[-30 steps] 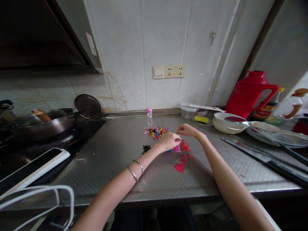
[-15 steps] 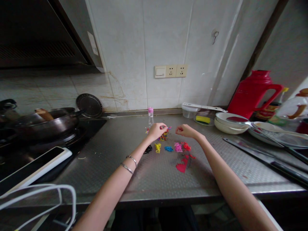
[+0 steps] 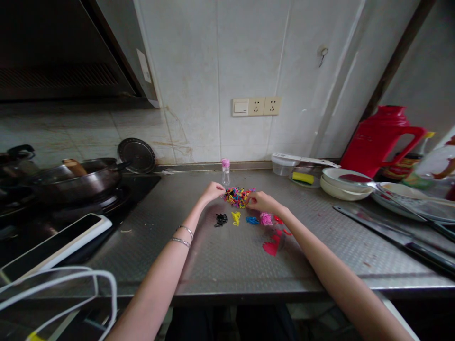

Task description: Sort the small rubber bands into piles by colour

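A mixed heap of small coloured loops point(image 3: 237, 197), looking like rubber bands, lies on the metal counter between my hands. My left hand point(image 3: 214, 191) is at the heap's left edge, its fingertips pinched together; anything between them is too small to make out. At the right edge, my right hand point(image 3: 263, 202) reaches in with bent fingers pressed together, whose tips partly cover some loops. In a row nearer me lie single-colour piles: black point(image 3: 221, 219), yellow point(image 3: 236, 218), blue point(image 3: 252, 220), pink point(image 3: 266, 219) and red point(image 3: 278, 219), the last partly behind my right wrist.
Behind the heap stands a small clear bottle point(image 3: 225, 175) with a pink cap. A torn red piece point(image 3: 271, 247) lies in front. Pan point(image 3: 76, 180) and phone-like white device point(image 3: 60, 246) are left; bowls point(image 3: 344, 185), a knife point(image 3: 369, 222) and a red thermos point(image 3: 378, 139) right.
My left hand has moved left off the mixed heap, uncovering it and the black pile. My right hand has come left and down to the heap's right edge. The view has shifted slightly.
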`<state>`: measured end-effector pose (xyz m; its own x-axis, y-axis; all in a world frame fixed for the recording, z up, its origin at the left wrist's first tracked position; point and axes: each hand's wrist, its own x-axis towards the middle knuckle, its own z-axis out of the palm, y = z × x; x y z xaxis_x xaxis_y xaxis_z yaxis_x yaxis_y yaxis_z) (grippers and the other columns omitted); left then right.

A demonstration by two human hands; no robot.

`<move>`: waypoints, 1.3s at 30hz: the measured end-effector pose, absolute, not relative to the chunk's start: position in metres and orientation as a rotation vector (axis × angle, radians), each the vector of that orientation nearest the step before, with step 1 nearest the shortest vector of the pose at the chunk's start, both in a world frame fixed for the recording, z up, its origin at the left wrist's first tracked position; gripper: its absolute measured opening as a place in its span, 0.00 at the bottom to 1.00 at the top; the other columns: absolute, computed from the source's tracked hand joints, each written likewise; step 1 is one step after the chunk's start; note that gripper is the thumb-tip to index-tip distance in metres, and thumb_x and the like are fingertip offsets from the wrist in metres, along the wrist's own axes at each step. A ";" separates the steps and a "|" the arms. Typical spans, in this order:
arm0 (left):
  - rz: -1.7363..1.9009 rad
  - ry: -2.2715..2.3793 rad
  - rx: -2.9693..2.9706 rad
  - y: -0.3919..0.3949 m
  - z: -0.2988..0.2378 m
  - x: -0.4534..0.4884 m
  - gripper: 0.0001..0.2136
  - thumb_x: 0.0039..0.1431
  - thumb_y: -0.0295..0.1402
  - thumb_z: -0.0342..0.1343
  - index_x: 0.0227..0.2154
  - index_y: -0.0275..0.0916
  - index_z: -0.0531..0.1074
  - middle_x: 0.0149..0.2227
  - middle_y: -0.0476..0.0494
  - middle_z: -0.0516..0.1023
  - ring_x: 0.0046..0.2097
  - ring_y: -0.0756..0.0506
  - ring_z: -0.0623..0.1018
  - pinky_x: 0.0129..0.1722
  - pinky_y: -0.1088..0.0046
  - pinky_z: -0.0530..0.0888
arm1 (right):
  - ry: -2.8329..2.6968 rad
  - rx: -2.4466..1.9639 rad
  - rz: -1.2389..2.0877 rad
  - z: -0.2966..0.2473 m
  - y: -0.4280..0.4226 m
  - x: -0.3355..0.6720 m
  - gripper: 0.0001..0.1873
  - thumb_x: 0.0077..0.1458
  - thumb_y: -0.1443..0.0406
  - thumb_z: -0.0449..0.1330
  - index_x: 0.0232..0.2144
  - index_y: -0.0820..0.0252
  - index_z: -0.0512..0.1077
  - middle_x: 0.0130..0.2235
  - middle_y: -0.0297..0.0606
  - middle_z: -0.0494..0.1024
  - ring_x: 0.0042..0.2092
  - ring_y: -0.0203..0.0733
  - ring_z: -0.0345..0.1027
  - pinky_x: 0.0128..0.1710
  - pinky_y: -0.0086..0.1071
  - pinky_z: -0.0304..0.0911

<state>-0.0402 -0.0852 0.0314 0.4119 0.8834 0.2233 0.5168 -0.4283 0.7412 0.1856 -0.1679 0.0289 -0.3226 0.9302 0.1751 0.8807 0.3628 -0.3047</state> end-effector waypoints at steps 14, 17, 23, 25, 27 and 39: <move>0.694 1.047 2.219 -0.085 0.023 -0.029 0.11 0.44 0.32 0.53 0.26 0.30 0.76 0.24 0.44 0.75 0.26 0.50 0.70 0.27 0.76 0.64 | -2.332 -1.644 0.055 0.027 -0.174 0.175 0.10 0.51 0.62 0.52 0.32 0.56 0.72 0.27 0.35 0.72 0.26 0.32 0.61 0.23 0.24 0.46; 0.689 1.053 2.226 -0.085 0.021 -0.028 0.11 0.44 0.33 0.53 0.26 0.30 0.76 0.22 0.46 0.74 0.25 0.51 0.69 0.26 0.76 0.64 | -2.306 -1.558 0.103 0.025 -0.172 0.179 0.10 0.51 0.63 0.52 0.31 0.58 0.72 0.26 0.35 0.72 0.26 0.31 0.59 0.24 0.24 0.46; 0.701 1.052 2.200 -0.085 0.023 -0.028 0.11 0.44 0.32 0.53 0.26 0.30 0.76 0.22 0.46 0.74 0.25 0.51 0.69 0.26 0.76 0.64 | -2.233 -1.372 0.246 0.024 -0.164 0.186 0.11 0.48 0.64 0.52 0.28 0.63 0.73 0.23 0.32 0.70 0.24 0.30 0.57 0.24 0.23 0.48; 0.709 1.038 2.178 -0.086 0.024 -0.027 0.11 0.44 0.33 0.54 0.26 0.30 0.76 0.22 0.45 0.74 0.25 0.51 0.69 0.26 0.76 0.64 | -2.205 -1.352 0.284 0.026 -0.163 0.187 0.12 0.48 0.63 0.52 0.28 0.64 0.74 0.21 0.32 0.69 0.24 0.30 0.56 0.24 0.24 0.48; 0.716 1.004 2.144 -0.088 0.026 -0.026 0.12 0.44 0.33 0.55 0.28 0.29 0.76 0.23 0.44 0.75 0.25 0.51 0.69 0.26 0.76 0.64 | -2.185 -1.333 0.315 0.027 -0.163 0.188 0.13 0.48 0.62 0.52 0.28 0.65 0.74 0.21 0.32 0.69 0.23 0.31 0.56 0.24 0.24 0.49; 0.629 0.755 2.115 -0.111 0.034 -0.001 0.13 0.42 0.34 0.59 0.32 0.31 0.76 0.28 0.44 0.76 0.28 0.51 0.71 0.28 0.77 0.65 | -2.191 -1.270 0.354 0.032 -0.166 0.181 0.15 0.49 0.62 0.52 0.30 0.66 0.75 0.24 0.34 0.73 0.26 0.32 0.60 0.27 0.24 0.53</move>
